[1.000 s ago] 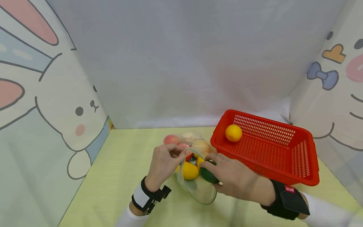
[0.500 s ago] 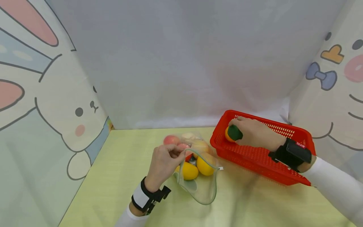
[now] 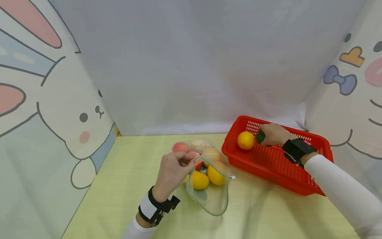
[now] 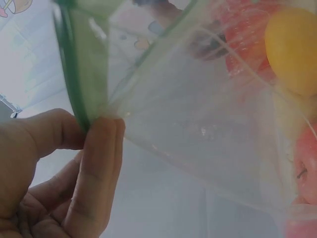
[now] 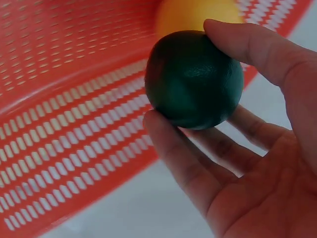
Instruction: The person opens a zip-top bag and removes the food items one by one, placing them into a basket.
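In the head view, my left hand (image 3: 174,171) pinches the rim of a clear bag with green edging (image 3: 225,199), finger and thumb together; the left wrist view shows that pinch on the green edge (image 4: 74,74). Inside the bag lie yellow fruits (image 3: 200,180) and red apples (image 3: 180,147). My right hand (image 3: 276,134) is over the red basket (image 3: 326,154), thumb and fingers round a dark green round fruit (image 5: 195,82). Just left of it in the basket sits an orange (image 3: 246,140).
The basket's perforated wall (image 5: 74,148) stands close below the right hand in the right wrist view. A pale yellow-green tabletop (image 3: 134,156) lies beneath everything. Cartoon-printed sheets (image 3: 68,116) flank it, with a plain grey backdrop (image 3: 191,66) behind.
My right hand has carried the green fruit from the bag to the basket, first over the orange, then a little to its right. The left hand has stayed at the bag's rim.
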`<state>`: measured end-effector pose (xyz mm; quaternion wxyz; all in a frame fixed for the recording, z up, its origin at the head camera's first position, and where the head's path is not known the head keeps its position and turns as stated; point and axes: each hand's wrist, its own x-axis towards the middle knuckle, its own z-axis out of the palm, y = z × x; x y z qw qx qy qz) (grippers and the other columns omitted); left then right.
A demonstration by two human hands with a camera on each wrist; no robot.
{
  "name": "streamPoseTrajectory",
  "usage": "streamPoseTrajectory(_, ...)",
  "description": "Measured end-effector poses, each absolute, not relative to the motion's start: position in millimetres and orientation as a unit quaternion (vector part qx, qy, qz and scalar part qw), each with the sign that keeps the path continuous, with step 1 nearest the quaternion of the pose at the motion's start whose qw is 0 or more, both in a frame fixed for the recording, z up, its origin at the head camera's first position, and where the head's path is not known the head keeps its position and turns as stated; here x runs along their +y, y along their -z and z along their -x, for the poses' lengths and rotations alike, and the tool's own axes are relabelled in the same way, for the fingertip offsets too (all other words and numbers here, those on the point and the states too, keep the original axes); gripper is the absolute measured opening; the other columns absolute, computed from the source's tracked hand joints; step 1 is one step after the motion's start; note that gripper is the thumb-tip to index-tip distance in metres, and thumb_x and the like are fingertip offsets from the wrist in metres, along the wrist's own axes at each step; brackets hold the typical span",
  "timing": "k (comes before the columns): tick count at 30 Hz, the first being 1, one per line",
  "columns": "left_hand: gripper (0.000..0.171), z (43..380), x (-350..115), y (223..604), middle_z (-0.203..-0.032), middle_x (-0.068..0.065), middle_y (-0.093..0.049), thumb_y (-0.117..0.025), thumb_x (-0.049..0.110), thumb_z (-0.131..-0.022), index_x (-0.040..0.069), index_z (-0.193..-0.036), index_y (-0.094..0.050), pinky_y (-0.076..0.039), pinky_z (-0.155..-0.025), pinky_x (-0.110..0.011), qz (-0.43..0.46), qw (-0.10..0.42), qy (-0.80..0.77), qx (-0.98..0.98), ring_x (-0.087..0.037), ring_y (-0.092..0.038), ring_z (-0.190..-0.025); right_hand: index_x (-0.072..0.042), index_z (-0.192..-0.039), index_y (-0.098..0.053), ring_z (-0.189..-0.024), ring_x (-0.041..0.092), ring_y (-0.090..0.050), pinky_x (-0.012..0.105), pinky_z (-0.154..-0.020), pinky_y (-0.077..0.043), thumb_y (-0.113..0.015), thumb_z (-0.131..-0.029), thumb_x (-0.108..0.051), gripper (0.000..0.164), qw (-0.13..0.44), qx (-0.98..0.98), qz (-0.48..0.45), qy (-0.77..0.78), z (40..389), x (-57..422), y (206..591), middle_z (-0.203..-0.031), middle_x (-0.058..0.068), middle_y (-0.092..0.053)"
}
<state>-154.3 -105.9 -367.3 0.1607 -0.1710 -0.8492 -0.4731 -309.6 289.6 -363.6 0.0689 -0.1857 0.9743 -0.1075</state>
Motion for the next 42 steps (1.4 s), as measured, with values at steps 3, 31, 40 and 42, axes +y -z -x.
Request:
streamPoseTrajectory(3, 0.007, 154.3, -105.8, 367.2, -0.074, -0.004, -0.078, -0.081, 0.010, -0.089, 0.003, -0.087, -0.082, -0.057, -0.060, -0.018, 0.170, 0.163, 0.473, -0.849, -0.007, -0.066, -0.060, 0.008, -0.127, -0.063, -0.084, 0.028, -0.062, 0.039, -0.074, -0.060, -0.086, -0.082, -0.012, 0.054, 0.087, 0.975, 0.179, 0.101, 323.4, 297.4, 378.6, -0.108, 0.023, -0.071)
streamPoseTrajectory(31, 0.005, 154.5, -104.1, 367.3, -0.073, -0.004, -0.077, -0.081, 0.008, -0.089, 0.005, -0.086, -0.082, -0.056, -0.059, -0.019, 0.169, 0.158, 0.480, -0.846, -0.006, -0.066, -0.059, 0.002, -0.140, -0.060, -0.107, 0.040, -0.066, 0.060, -0.099, -0.059, -0.086, -0.088, -0.024, 0.063, -0.027, 0.968, 0.249, 0.019, 286.4, 261.4, 369.4, -0.126, 0.026, -0.064)
streamPoseTrajectory(40, 0.005, 154.2, -104.6, 366.7, -0.075, -0.007, -0.078, -0.081, 0.006, -0.088, 0.002, -0.090, -0.083, -0.057, -0.060, -0.019, 0.176, 0.167, 0.481, -0.843, -0.009, -0.068, -0.061, -0.008, -0.127, -0.068, -0.095, 0.023, -0.066, 0.038, -0.079, -0.066, -0.093, -0.080, -0.025, 0.056, -0.177, 0.914, 0.365, 0.024, 197.8, 209.4, 346.6, -0.113, 0.011, -0.068)
streamPoseTrajectory(42, 0.005, 153.9, -104.5, 366.4, -0.074, -0.006, -0.078, -0.081, 0.007, -0.089, 0.003, -0.089, -0.083, -0.057, -0.060, -0.019, 0.175, 0.168, 0.479, -0.844, -0.008, -0.067, -0.061, -0.009, -0.124, -0.070, -0.091, 0.019, -0.065, 0.033, -0.075, -0.065, -0.095, -0.076, -0.023, 0.056, -0.219, 0.890, 0.397, 0.039, 182.2, 199.8, 345.6, -0.109, 0.008, -0.069)
